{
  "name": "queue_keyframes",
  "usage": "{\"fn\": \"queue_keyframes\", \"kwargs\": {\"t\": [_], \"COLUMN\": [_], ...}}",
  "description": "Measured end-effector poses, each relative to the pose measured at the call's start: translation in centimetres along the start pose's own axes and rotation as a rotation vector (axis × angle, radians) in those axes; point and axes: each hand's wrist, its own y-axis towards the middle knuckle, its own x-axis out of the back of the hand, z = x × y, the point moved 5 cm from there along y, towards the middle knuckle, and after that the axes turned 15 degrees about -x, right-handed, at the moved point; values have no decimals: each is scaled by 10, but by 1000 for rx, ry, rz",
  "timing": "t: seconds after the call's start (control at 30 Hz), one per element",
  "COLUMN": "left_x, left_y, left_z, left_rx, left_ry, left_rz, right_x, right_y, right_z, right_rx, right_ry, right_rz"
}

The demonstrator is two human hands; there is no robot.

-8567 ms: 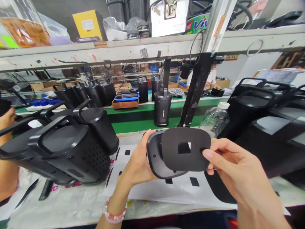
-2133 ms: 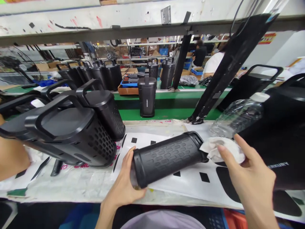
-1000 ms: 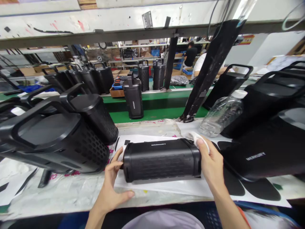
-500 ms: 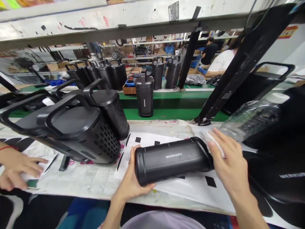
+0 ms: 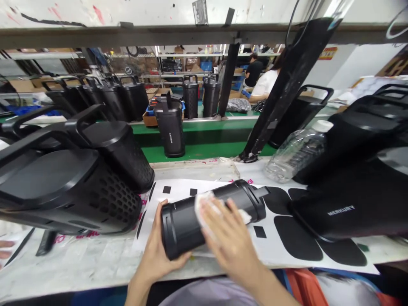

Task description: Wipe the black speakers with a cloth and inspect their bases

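A black tube-shaped housing with a handle (image 5: 183, 225) lies on its side, slightly tilted, over a white sheet. My left hand (image 5: 159, 250) is wrapped around its near left end, with the thumb beneath. My right hand (image 5: 229, 240) presses a white cloth (image 5: 204, 203) against the middle of the housing, covering the place where its lettering was. The housing's handle (image 5: 263, 192) points right. Under it, the white sheet (image 5: 251, 250) carries black rounded stickers (image 5: 296, 238) and small black squares.
Similar black housings stand at left (image 5: 117, 144) and right (image 5: 347, 199). A clear plastic bottle (image 5: 296, 148) leans at right. Another housing (image 5: 170, 127) is upright on the green conveyor (image 5: 210, 146). A slanted black post (image 5: 270, 102) rises behind the bench. At far left, another person's fingers (image 5: 5, 248) show.
My right hand has moved the cloth leftward from the housing's handle end onto its middle, hiding the lettering. The view has turned right, and the other person's hand has mostly left it.
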Motion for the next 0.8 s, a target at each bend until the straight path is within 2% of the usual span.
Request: {"fn": "queue_keyframes", "kwargs": {"t": [0.1,0.17,0.2,0.27,0.43,0.5,0.57,0.63,0.7,0.73,0.8], "left_x": [1,1,2,2,-1,-1,0,1,2,3,3], "left_y": [3,4,4,3,-5,-9,-11,-9,-4,-2,2], "left_z": [-4,-4,-4,-2,1,3,6,5,2,-1,-4], "left_rx": [-22,-48,-60,-79,-163,-167,-116,-98,-122,-139,-144], "left_ry": [38,34,32,29,35,56,21,-38,-48,-33,13], "left_rz": [5,16,21,31,42,37,28,24,28,36,52], "right_x": [11,9,7,0,-23,-25,-20,-7,10,19,35], "right_y": [-3,-1,0,6,14,12,5,-7,-18,-22,-27], "right_z": [-58,-74,-72,-46,53,73,78,73,56,41,-5], "right_rx": [-174,-256,-266,-212,39,125,230,354,386,324,21], "right_ry": [-113,-133,-109,-22,163,202,256,330,409,441,494], "right_rz": [-97,-97,-97,-99,11,55,119,215,290,302,241]}}
